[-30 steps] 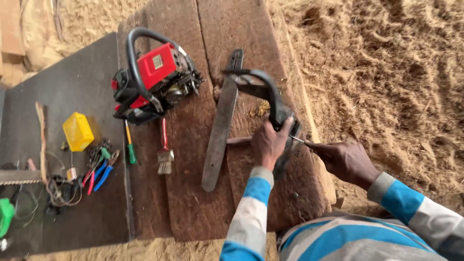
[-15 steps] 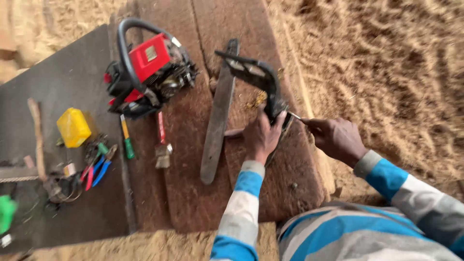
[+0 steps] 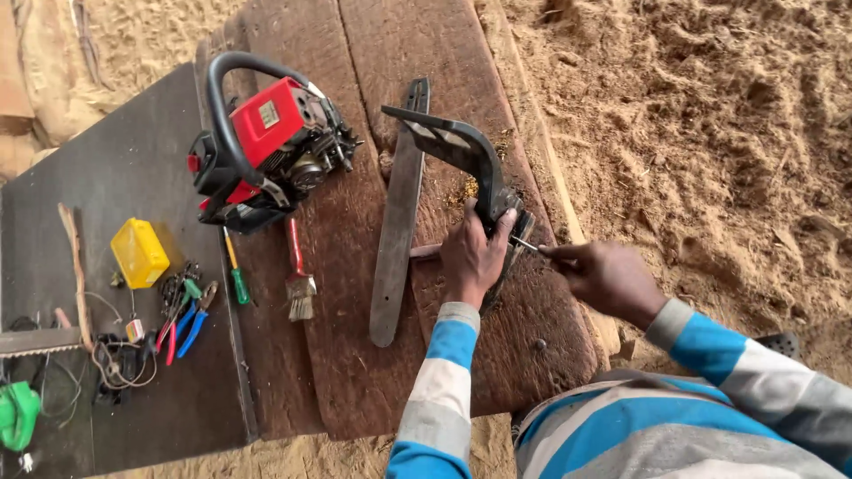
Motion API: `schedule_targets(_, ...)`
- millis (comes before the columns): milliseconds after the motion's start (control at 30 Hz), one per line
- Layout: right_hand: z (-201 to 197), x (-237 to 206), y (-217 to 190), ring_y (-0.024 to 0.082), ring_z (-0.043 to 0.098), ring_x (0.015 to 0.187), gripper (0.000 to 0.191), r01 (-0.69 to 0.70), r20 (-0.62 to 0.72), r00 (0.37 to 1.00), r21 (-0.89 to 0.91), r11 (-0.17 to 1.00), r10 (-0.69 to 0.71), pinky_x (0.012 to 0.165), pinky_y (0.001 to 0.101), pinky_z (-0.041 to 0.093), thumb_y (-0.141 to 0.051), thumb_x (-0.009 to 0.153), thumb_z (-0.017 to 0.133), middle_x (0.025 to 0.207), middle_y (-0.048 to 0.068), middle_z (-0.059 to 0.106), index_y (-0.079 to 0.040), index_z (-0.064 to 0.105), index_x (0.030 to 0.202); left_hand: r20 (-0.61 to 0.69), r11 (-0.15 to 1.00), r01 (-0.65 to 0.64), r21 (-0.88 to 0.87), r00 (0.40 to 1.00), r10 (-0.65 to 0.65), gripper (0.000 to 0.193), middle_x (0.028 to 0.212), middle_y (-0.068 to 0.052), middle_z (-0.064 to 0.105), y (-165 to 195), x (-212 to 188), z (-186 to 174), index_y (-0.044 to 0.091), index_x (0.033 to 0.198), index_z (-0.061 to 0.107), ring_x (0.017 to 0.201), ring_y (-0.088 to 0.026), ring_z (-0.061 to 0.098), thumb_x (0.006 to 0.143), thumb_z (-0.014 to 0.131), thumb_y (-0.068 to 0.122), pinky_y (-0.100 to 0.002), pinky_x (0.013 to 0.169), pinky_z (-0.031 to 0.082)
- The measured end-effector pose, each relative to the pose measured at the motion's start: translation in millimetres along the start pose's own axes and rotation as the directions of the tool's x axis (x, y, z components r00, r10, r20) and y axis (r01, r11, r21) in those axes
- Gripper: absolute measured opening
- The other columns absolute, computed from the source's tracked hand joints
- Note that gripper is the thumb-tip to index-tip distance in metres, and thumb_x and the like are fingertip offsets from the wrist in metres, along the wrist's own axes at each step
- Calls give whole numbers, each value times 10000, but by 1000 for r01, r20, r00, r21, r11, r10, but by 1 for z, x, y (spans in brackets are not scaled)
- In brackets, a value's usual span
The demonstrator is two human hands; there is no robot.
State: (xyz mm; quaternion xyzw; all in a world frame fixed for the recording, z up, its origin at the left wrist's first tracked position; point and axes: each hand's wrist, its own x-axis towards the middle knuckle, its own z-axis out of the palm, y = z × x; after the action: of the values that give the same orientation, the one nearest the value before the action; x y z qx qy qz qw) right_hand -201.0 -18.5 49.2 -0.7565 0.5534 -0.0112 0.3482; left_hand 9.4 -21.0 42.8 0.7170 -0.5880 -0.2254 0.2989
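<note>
My left hand (image 3: 472,257) grips the lower end of a dark chainsaw side cover with a curved guard (image 3: 457,146), holding it on edge on the wooden planks (image 3: 355,337). My right hand (image 3: 605,279) holds a thin metal tool (image 3: 525,244) whose tip touches the cover right beside my left fingers. A long grey guide bar (image 3: 396,222) lies flat just left of my left hand. The red chainsaw body with a black handle (image 3: 266,146) rests further left on the planks.
A red-handled brush (image 3: 296,270) and a green-handled screwdriver (image 3: 236,270) lie below the saw body. On the dark sheet (image 3: 115,160) at left sit a yellow box (image 3: 138,253), pliers (image 3: 182,319), wires and a green object (image 3: 18,412). Sawdust-covered ground (image 3: 710,133) lies right.
The view has drifted slightly. Both hands stay at the cover's lower end, with the right hand's tool still against it.
</note>
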Motion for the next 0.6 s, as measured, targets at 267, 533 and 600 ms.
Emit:
schedule_targets(267, 16, 29, 15, 87, 549, 534, 282, -320, 332, 942, 857, 404, 41, 434, 250, 441, -126, 975, 692, 732, 55, 684, -87, 790, 1236, -16, 999, 5, -44, 1000, -6, 438, 786, -80, 730, -20, 6, 7, 82, 1142, 623, 619, -213, 697, 993, 582, 492, -389, 547, 567)
schedule_targets(533, -4, 37, 29, 103, 480, 378, 277, -22, -42, 999, 165, 986, 30, 374, 284, 378, -252, 976, 631, 666, -50, 676, -235, 771, 1214, 84, 995, 102, -10, 991, -101, 513, 782, -101, 727, -19, 7, 9, 81, 1133, 610, 633, -266, 715, 959, 558, 562, -418, 601, 581)
schedule_targets(600, -4, 38, 29, 58, 484, 360, 257, 146, -176, 975, 31, 989, -138, 382, 239, 382, -270, 960, 655, 565, 11, 679, -213, 806, 1161, 41, 997, 59, -52, 998, -57, 516, 828, -104, 733, -15, 4, 8, 75, 1133, 619, 684, -262, 728, 960, 556, 557, -419, 631, 585)
